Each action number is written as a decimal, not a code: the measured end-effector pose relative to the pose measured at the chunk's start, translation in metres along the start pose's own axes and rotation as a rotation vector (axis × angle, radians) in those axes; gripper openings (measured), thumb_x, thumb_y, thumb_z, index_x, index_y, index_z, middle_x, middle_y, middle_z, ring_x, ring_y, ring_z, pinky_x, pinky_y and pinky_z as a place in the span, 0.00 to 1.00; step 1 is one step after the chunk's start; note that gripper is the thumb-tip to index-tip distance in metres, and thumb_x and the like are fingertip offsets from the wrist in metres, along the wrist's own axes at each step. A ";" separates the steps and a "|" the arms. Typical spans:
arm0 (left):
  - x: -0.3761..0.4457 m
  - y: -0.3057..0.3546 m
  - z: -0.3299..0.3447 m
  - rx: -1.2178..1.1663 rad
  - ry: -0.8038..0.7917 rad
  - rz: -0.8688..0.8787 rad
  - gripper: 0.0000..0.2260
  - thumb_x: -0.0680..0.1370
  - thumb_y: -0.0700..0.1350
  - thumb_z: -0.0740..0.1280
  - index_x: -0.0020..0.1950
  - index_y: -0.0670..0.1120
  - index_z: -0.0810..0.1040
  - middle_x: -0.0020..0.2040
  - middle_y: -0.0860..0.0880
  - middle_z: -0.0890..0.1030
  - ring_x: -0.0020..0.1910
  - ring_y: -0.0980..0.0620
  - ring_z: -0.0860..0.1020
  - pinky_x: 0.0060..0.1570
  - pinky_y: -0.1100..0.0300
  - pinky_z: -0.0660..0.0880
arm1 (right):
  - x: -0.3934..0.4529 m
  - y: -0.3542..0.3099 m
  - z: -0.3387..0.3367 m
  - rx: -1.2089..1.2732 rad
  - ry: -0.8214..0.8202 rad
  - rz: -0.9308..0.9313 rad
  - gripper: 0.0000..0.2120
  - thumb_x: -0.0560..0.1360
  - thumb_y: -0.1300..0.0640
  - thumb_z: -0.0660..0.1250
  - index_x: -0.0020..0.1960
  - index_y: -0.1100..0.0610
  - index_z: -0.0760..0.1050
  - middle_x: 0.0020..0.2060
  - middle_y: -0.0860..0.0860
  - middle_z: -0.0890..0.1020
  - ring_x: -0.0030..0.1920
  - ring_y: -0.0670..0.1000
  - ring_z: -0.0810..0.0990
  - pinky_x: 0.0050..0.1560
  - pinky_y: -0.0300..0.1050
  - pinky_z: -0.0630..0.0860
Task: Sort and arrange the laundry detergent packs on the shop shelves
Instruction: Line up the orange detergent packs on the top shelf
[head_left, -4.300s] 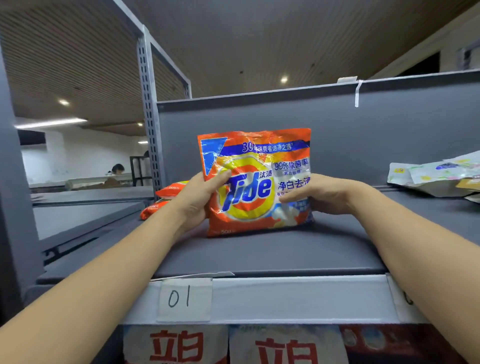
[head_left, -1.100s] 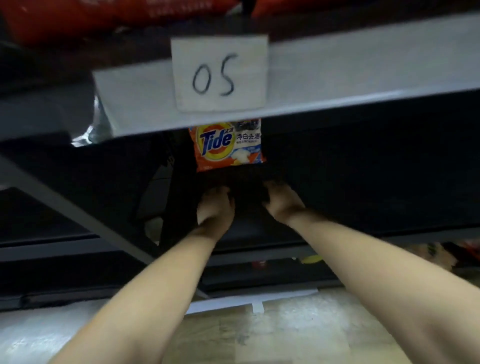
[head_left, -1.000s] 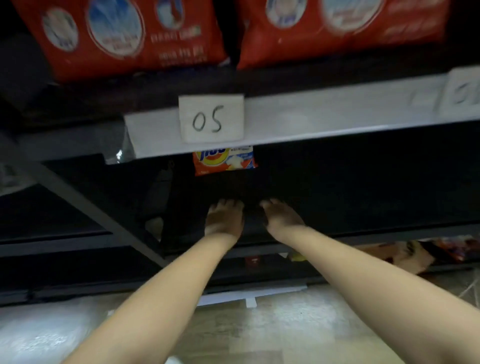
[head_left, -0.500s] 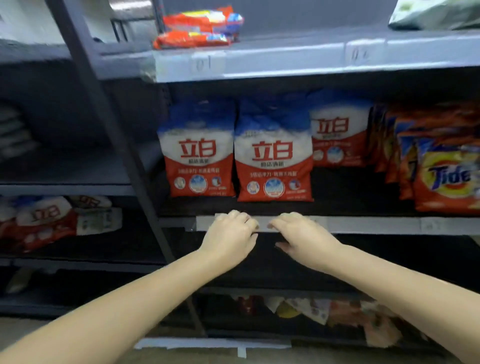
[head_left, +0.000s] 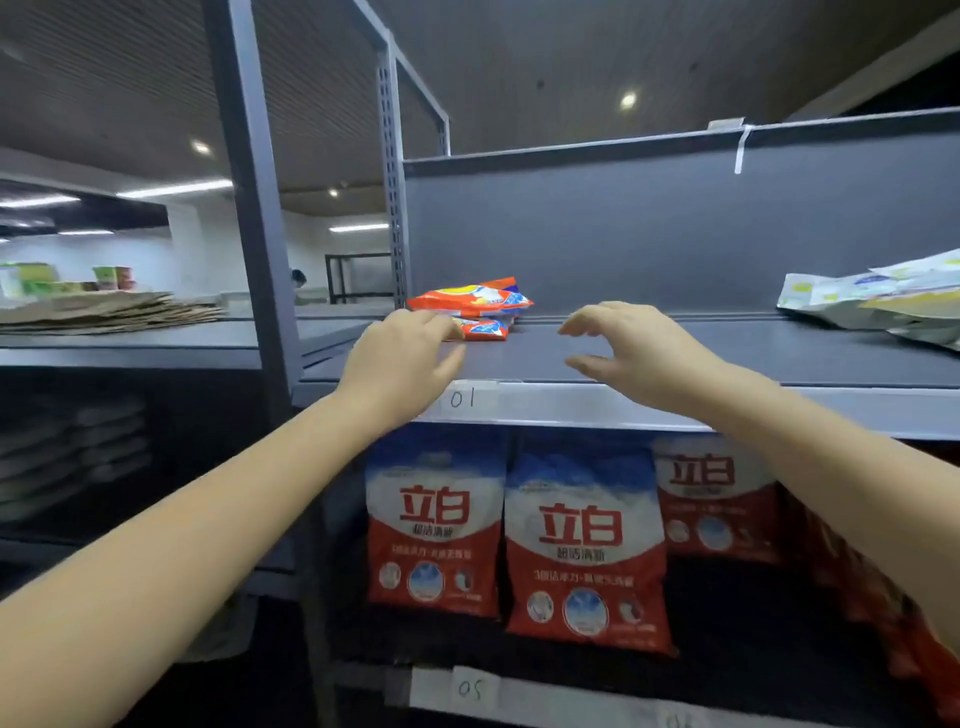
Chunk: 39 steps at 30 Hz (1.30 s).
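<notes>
Reaching out over the front edge of the top shelf (head_left: 675, 353), both of the person's bare hands hang in the air with nothing in them. The left hand (head_left: 400, 358) is slack, fingers loosely bent, its fingertips just short of or touching the lower of two orange detergent packs (head_left: 470, 301); I cannot tell which from this angle. Those packs lie flat, one stacked on the other, near the shelf's back left corner, close to the perforated upright (head_left: 392, 176). The right hand (head_left: 631, 353) is spread, fingers and thumb apart and lightly curved, hovering above bare shelf to the right of the stack and clear of it.

At the far right edge of the same shelf lies a loose heap of pale packs (head_left: 878, 301). A paper label reading 01 (head_left: 462, 399) is stuck on the shelf's front lip, partly behind the left wrist. On the shelf below, red, white and blue detergent bags (head_left: 584, 545) stand upright side by side, facing out. Lower still, another label reads 05 (head_left: 470, 688). On a neighbouring shelf to the left, flattened cardboard (head_left: 109, 312) is piled.
</notes>
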<state>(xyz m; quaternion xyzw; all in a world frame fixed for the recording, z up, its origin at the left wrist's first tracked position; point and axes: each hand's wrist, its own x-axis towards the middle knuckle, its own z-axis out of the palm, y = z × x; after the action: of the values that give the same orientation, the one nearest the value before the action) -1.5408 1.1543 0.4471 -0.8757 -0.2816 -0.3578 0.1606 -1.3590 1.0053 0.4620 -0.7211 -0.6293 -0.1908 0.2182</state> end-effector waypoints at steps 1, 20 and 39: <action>0.015 -0.009 0.007 0.013 -0.013 -0.046 0.13 0.80 0.50 0.59 0.60 0.47 0.77 0.58 0.48 0.79 0.58 0.46 0.73 0.54 0.52 0.72 | 0.019 0.005 0.004 0.003 -0.016 0.026 0.16 0.78 0.53 0.63 0.65 0.55 0.72 0.62 0.51 0.76 0.63 0.52 0.72 0.62 0.45 0.67; 0.247 -0.138 0.155 -0.210 -0.527 -0.598 0.24 0.82 0.56 0.51 0.71 0.41 0.67 0.70 0.41 0.69 0.67 0.42 0.70 0.63 0.52 0.67 | 0.262 0.073 0.121 0.489 -0.417 0.620 0.20 0.75 0.42 0.64 0.58 0.56 0.70 0.46 0.50 0.77 0.44 0.49 0.76 0.43 0.37 0.72; 0.242 -0.154 0.172 -1.444 -0.177 -0.599 0.09 0.81 0.48 0.62 0.58 0.51 0.65 0.47 0.48 0.78 0.36 0.52 0.79 0.33 0.57 0.78 | 0.283 0.084 0.132 0.842 -0.068 0.780 0.13 0.74 0.63 0.69 0.58 0.62 0.74 0.48 0.57 0.81 0.38 0.51 0.82 0.46 0.44 0.81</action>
<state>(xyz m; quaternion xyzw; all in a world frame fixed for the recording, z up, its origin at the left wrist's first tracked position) -1.4008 1.4505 0.5140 -0.6753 -0.2154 -0.4094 -0.5744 -1.2374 1.3020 0.5013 -0.7566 -0.3451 0.1939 0.5204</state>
